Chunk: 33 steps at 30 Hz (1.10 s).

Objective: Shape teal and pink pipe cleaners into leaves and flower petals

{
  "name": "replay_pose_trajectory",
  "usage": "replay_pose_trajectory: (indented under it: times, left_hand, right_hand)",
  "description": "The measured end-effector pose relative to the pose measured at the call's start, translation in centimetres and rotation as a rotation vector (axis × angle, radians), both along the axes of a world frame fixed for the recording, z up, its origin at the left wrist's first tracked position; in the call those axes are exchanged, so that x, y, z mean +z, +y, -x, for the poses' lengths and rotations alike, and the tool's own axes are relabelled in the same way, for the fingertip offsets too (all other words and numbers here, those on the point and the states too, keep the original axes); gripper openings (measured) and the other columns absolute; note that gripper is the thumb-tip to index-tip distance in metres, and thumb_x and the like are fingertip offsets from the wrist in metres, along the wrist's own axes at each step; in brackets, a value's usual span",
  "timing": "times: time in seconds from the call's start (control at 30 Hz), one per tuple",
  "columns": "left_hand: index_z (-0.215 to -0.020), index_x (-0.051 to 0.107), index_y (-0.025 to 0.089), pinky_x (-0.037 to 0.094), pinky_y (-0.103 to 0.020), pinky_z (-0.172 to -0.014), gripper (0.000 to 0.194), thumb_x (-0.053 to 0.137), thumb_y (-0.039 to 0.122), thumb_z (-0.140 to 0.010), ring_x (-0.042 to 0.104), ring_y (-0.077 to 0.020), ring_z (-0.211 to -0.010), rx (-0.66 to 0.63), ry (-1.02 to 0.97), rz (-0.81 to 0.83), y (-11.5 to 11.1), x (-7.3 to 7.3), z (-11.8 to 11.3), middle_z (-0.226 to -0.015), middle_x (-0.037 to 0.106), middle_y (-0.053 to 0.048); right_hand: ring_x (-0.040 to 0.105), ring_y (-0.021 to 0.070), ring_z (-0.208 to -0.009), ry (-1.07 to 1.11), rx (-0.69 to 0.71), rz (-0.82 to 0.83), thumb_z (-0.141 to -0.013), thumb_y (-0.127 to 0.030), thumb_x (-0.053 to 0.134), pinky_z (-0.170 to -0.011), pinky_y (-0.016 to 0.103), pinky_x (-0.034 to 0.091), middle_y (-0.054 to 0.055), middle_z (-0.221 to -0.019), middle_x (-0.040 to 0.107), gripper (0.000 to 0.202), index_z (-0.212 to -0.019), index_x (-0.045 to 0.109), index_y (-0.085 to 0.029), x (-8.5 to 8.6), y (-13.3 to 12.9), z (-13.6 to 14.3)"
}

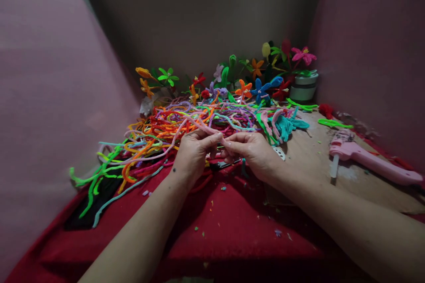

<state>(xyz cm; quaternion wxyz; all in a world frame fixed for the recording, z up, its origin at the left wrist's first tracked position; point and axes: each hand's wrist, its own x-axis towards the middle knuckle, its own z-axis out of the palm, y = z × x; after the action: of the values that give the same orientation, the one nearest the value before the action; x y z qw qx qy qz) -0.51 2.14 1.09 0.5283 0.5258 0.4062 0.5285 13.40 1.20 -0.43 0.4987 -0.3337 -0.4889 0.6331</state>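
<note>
Pale pink pipe cleaners (202, 125) are pinched between my two hands at the middle of the view. My left hand (195, 150) grips them with thumb and forefinger, and their loose lengths reach up and to the left. Close beside it, my right hand (247, 148) pinches the near end, its fingertips almost touching the left ones. Behind both hands lies a tangled heap of pipe cleaners (166, 126) in many colours. Below the fingers, a dark-handled tool (221, 165) is partly hidden.
A pink glue gun (372, 157) lies on the cardboard (308, 163) at right. Pipe-cleaner flowers (260, 90) and a white pot (303, 87) stand along the back. Teal pieces (287, 126) lie right of the heap. Small scraps dot the red cloth (212, 239).
</note>
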Motion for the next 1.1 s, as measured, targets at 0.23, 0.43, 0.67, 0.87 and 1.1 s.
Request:
replay_pose_trajectory:
  times: [0.23, 0.43, 0.67, 0.87, 1.1]
  left_hand:
    - [-0.073, 0.064, 0.012, 0.039, -0.021, -0.048, 0.018, 0.07, 0.028, -0.066, 0.052, -0.0083, -0.049, -0.018, 0.053, 0.045, -0.27, -0.55, -0.02, -0.062, 0.06, 0.0]
    - [-0.077, 0.064, 0.012, 0.038, -0.019, -0.044, 0.021, 0.069, 0.03, -0.068, 0.052, -0.008, -0.048, -0.055, 0.089, -0.006, -0.18, -0.27, 0.29, -0.062, 0.059, -0.001]
    - [-0.075, 0.064, 0.011, 0.037, -0.02, -0.044, 0.02, 0.067, 0.029, -0.069, 0.053, -0.0097, -0.048, -0.051, 0.156, -0.034, -0.22, 0.07, 0.18, -0.059, 0.06, -0.002]
    - [-0.075, 0.064, 0.012, 0.039, -0.021, -0.046, 0.02, 0.068, 0.03, -0.067, 0.054, -0.0099, -0.049, -0.082, 0.124, -0.008, -0.29, 0.06, 0.26, -0.063, 0.062, -0.002]
    - [-0.073, 0.063, 0.012, 0.038, -0.021, -0.045, 0.017, 0.068, 0.028, -0.068, 0.053, -0.01, -0.049, -0.08, 0.14, -0.015, -0.28, 0.11, 0.26, -0.061, 0.062, -0.002]
  right_hand:
    - [0.054, 0.0091, -0.046, 0.003, -0.019, 0.055, -0.062, -0.028, 0.07, -0.047, 0.023, 0.044, 0.001, -0.055, 0.061, 0.018, -0.057, 0.059, -0.014, -0.02, 0.15, 0.01]
    - [0.053, 0.009, -0.046, 0.053, -0.042, 0.055, -0.061, -0.024, 0.069, -0.045, 0.021, 0.043, -0.001, -0.047, 0.055, 0.019, -0.053, 0.055, -0.014, 0.01, 0.26, -0.12]
    - [0.054, 0.0103, -0.047, 0.072, 0.015, 0.081, -0.058, -0.023, 0.071, -0.045, 0.022, 0.045, -0.002, -0.046, 0.053, 0.019, -0.052, 0.055, -0.015, -0.05, 0.26, -0.23]
    - [0.051, 0.0083, -0.046, 0.007, 0.024, 0.021, -0.063, -0.02, 0.064, -0.049, 0.023, 0.044, -0.001, -0.049, 0.057, 0.015, -0.052, 0.057, -0.015, -0.04, 0.23, -0.18]
    - [0.048, 0.0081, -0.044, -0.008, 0.012, 0.003, -0.065, -0.021, 0.063, -0.049, 0.024, 0.041, 0.0, -0.051, 0.058, 0.012, -0.055, 0.06, -0.014, -0.33, 0.38, -0.21]
